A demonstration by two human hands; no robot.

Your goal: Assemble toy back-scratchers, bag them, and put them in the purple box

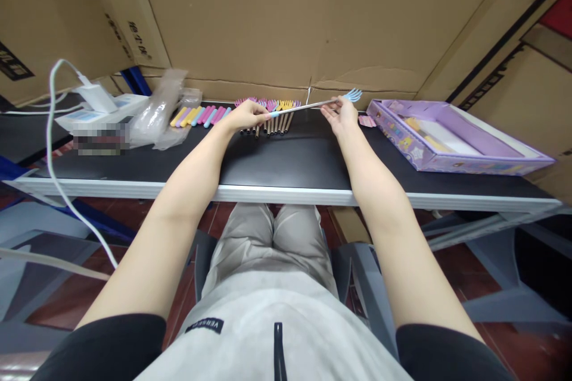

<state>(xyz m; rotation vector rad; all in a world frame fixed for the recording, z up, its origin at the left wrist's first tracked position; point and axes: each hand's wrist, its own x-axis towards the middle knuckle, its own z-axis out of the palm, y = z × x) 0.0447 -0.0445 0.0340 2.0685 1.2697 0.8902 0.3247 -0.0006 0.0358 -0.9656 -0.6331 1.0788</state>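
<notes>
A back scratcher with a thin silver rod (pixel 306 106) and a light blue claw (pixel 353 95) is held slantwise above the table, its claw end higher. My left hand (pixel 247 114) is closed on its light blue handle end. At the other end, my right hand (pixel 342 115) grips it just below the claw, with some fingers loosely spread. Behind and beneath my left hand lies a row of back scratcher heads (pixel 286 105) in pink, purple and yellow, their metal rods pointing toward me. To the left, several coloured handles (pixel 199 115) in yellow, purple, blue and pink lie side by side.
An open purple box (pixel 424 162) with yellow and white contents stands at the right. Clear plastic bags (pixel 156 110) and a white charger (pixel 96 98) with a cable are at the left. Cardboard (pixel 286 18) walls the back. The black table (pixel 286 166) has a metal front edge.
</notes>
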